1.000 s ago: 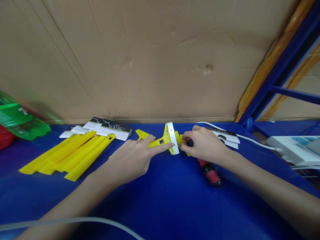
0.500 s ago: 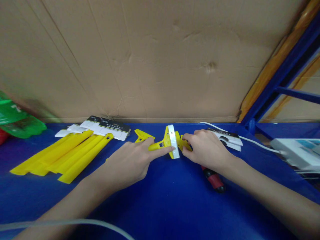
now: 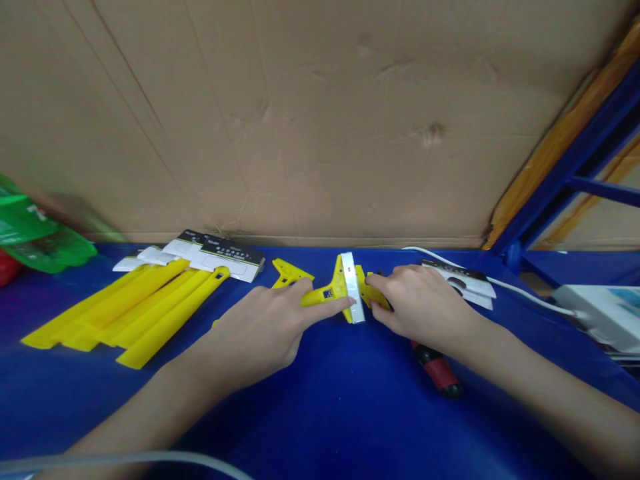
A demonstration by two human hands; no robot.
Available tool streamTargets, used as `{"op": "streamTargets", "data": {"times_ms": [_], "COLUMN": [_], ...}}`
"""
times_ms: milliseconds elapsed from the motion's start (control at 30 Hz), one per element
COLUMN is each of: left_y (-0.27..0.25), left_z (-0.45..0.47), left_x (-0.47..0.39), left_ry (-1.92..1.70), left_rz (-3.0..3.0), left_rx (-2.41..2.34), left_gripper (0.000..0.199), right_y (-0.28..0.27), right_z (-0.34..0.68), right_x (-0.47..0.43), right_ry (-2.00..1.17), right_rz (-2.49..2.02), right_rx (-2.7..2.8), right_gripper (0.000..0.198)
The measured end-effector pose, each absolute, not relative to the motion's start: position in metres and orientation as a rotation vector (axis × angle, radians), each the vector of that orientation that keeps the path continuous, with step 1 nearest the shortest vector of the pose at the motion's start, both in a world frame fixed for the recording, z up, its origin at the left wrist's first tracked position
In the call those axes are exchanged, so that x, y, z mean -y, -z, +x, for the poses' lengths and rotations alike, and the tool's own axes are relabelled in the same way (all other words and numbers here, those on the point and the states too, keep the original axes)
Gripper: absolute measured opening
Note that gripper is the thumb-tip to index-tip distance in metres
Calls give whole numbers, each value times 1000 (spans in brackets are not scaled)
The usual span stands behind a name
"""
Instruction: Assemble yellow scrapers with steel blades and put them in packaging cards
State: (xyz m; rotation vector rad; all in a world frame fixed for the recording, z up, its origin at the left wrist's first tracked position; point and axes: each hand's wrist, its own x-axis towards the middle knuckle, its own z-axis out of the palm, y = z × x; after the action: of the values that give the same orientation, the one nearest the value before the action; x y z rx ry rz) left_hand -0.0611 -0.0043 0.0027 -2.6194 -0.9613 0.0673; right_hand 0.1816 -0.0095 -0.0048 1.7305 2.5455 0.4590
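Observation:
My left hand point(image 3: 265, 323) is wrapped around the handle of a yellow scraper point(image 3: 339, 287), its index finger stretched along to the head. Across that head sits a silvery metal strip point(image 3: 356, 293), which the fingertip touches. On the other side of the strip, my right hand point(image 3: 425, 300) pinches a small yellow plastic piece point(image 3: 374, 291); whether the piece touches the strip I cannot tell. Another yellow scraper head point(image 3: 287, 272) lies behind my left hand, its handle mostly hidden. Below my right wrist rests a tool with a red and black handle point(image 3: 441, 375), its far end covered.
Several yellow scrapers point(image 3: 165, 317) with black and white cards point(image 3: 233, 259) lie fanned at left. A green bottle point(image 3: 47, 243) stands beyond them. More cards point(image 3: 470, 287), a white cable point(image 3: 530, 297) and a white box point(image 3: 605, 317) are at right. Cardboard point(image 3: 320, 133) backs the blue table point(image 3: 330, 413).
The view has shifted slightly, so most things appear a little further right. Both hands keep their grips, and the scraper and yellow piece stay in nearly the same position relative to each other.

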Motion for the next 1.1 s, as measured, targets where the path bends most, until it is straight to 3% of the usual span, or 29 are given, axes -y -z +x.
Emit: {"op": "streamTargets", "data": {"times_ms": [367,700,800,867,967,1033,1100], "left_y": [0,0,1,2,3,3,3], "left_z": [-62,-61,-62,-62,-62,-62,-62], "left_x": [3,5,3,2,2,3,3], "left_ry": [-77,-117,-98,-87,-86,-74,-56], "left_rz": [-2624,-2651,-2643,-2641,-2647,-2648,-2649], "left_rx": [950,932,937,938,940,932,918], "left_gripper": [76,74,74,74,75,76,77], "right_y": [7,12,12,11,7,4,1], "right_z": [180,193,199,200,196,194,193], "right_x": [10,4,-1,-3,-4,-3,-2], "right_ry": [-528,-362,59,635,1392,1549,1516], "right_rz": [1815,1989,2262,2393,2319,2273,2348], "right_rx": [-2516,-2715,-2955,-3028,-2941,-2911,-2900], "right_gripper": [27,20,35,45,22,10,10]}}
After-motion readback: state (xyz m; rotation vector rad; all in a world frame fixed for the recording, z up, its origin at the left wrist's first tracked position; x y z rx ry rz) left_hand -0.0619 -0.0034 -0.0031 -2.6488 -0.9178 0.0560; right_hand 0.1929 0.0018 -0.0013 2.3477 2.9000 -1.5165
